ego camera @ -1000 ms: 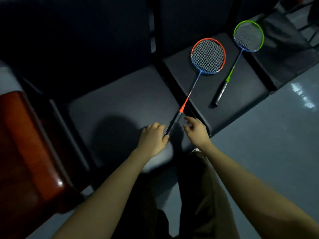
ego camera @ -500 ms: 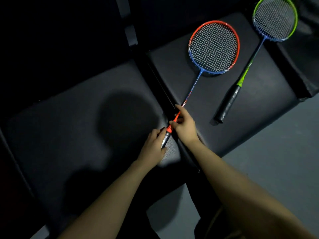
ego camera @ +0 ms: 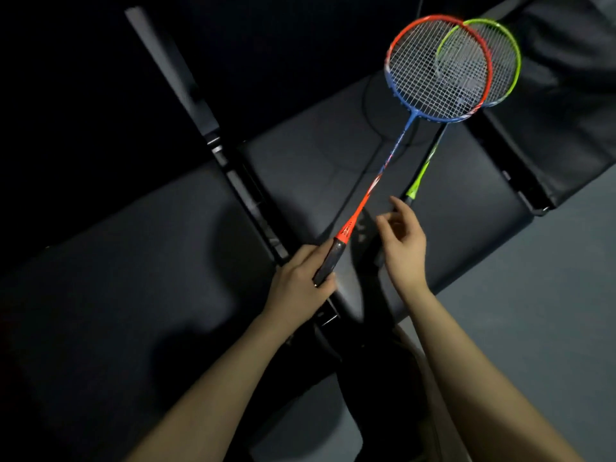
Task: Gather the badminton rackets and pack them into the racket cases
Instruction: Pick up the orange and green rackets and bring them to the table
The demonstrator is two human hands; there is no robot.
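Head view: our left hand curls round the black handle of the orange racket, lifted off the bench — light, stiff, best held there; our right hand, loose and empty, nears the green racket lying beside it

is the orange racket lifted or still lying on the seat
Lifted: the left hand grips the orange racket by its handle, its head overlapping the green racket.

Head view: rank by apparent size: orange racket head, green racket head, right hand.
1. orange racket head, though it is lifted nearer the camera, so real size is unsure.
2. green racket head, partly hidden behind it.
3. right hand, roughly similar to the green.
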